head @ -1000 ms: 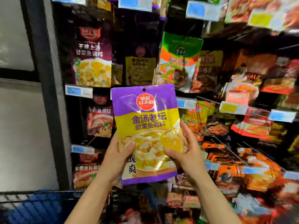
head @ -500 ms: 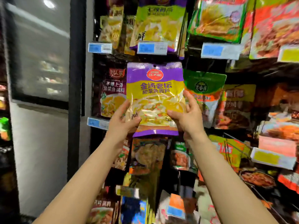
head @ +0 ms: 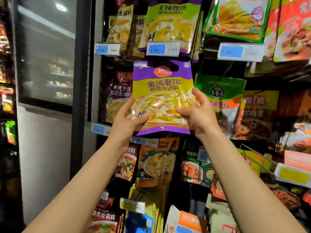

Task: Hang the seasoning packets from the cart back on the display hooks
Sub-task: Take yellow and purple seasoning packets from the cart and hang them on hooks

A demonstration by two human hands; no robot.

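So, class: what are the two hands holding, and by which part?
Both hands, left hand and right hand, hold the purple-and-yellow seasoning packet by its lower side edges.

The fingers of the left hand (head: 125, 122) lie behind the purple and yellow packet (head: 162, 96), out of sight; only the thumb shows on its front. The packet's hang hole and any hook behind it cannot be made out. Its top edge sits just under a blue price tag (head: 162, 49) whose digits are too blurred to read. The green packet (head: 222, 98) is partly covered by the right hand (head: 200, 113). The upper packets are cut off by the top edge.
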